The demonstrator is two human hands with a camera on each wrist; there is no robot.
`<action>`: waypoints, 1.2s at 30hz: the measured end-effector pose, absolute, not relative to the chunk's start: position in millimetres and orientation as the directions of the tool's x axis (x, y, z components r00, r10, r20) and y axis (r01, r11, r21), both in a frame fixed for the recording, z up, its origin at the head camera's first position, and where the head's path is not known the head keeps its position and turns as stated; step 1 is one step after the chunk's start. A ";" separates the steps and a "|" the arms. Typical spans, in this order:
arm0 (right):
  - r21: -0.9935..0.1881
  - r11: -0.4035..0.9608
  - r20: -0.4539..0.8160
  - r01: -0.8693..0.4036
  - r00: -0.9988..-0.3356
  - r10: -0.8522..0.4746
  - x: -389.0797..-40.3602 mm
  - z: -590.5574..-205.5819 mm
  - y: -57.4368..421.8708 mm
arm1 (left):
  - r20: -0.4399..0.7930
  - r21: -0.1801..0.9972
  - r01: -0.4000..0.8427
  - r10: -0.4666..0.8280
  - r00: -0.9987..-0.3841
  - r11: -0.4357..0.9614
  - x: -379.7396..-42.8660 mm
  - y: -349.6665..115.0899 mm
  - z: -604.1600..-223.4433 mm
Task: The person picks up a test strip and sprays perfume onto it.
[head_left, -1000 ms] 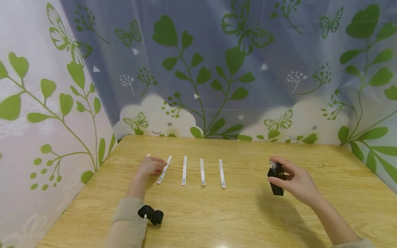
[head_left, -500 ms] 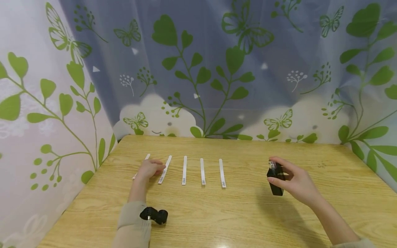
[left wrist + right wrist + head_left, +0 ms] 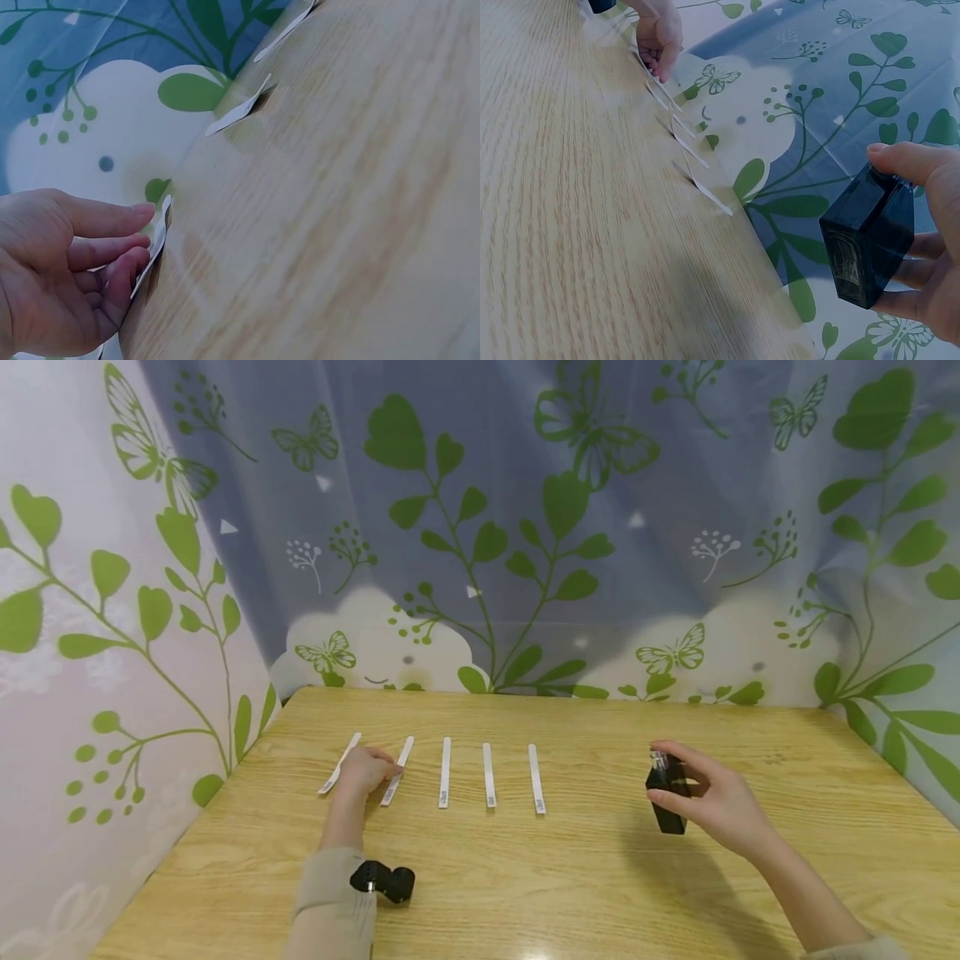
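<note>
"What are the left hand's [image 3: 365, 768] fingers doing?"
"Partly bent, tips at the second white strip [image 3: 392, 792]; whether they pinch it, I can't tell. The back of that hand faces up, forearm reaching forward."
"How many strips?"
"Five, in a row on the worktop [image 3: 525, 877]: one left of the fingertips, three to the right, well apart."
"And the right hand [image 3: 723, 802]?"
"Its fingers grip one black bottle [image 3: 670, 814], a finger on top, thumb against the side. It's held above the worktop, right of every strip."
</note>
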State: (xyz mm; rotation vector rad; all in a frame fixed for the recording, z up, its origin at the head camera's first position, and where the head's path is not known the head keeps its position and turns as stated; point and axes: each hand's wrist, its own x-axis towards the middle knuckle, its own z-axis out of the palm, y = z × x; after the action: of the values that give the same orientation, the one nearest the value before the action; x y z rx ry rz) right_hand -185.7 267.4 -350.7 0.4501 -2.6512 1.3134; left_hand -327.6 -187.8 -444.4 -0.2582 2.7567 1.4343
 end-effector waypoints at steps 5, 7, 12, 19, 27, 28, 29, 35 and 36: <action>-0.742 0.586 0.257 -0.326 -0.945 -0.201 -186.3 -347.9 265.1 | -0.127 0.778 -0.207 -0.173 -0.977 0.593 -313.6 -174.9 -425.1; -0.744 0.586 0.254 -0.322 -0.947 -0.198 -186.5 -347.4 264.7 | -0.127 0.765 -0.212 -0.180 -0.975 0.608 -305.2 -169.0 -414.6; -0.757 0.569 0.255 -0.321 -0.947 -0.194 -187.5 -349.0 266.2 | -0.093 0.753 -0.184 -0.175 -0.980 0.631 -296.7 -164.2 -405.1; -0.762 0.557 0.264 -0.331 -0.944 -0.200 -187.1 -351.5 267.7 | -0.118 0.780 -0.208 -0.188 -0.975 0.590 -295.1 -162.4 -406.3; -0.767 0.554 0.254 -0.324 -0.946 -0.201 -186.9 -352.4 269.1 | -0.096 0.793 -0.176 -0.166 -0.981 0.583 -292.0 -163.4 -408.6; -0.766 0.554 0.255 -0.325 -0.945 -0.203 -187.1 -352.8 269.3 | -0.095 0.795 -0.171 -0.160 -0.983 0.582 -291.3 -163.8 -408.1; -0.765 0.555 0.255 -0.327 -0.945 -0.205 -187.2 -353.2 269.3 | -0.089 0.796 -0.164 -0.156 -0.984 0.583 -291.1 -164.5 -408.2; -0.757 0.564 0.259 -0.330 -0.944 -0.205 -187.3 -355.4 270.3 | -0.088 0.831 -0.156 -0.151 -0.985 0.534 -293.8 -168.6 -408.1; -0.758 0.563 0.260 -0.331 -0.944 -0.205 -187.2 -355.5 270.4 | -0.101 0.844 -0.166 -0.154 -0.983 0.509 -294.3 -169.3 -407.7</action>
State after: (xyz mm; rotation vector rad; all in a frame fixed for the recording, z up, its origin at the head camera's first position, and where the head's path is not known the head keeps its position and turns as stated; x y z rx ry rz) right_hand -187.2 270.4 -355.5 0.4566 -2.6489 1.3299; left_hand -294.3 -169.3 -407.7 -0.2882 2.7178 1.5226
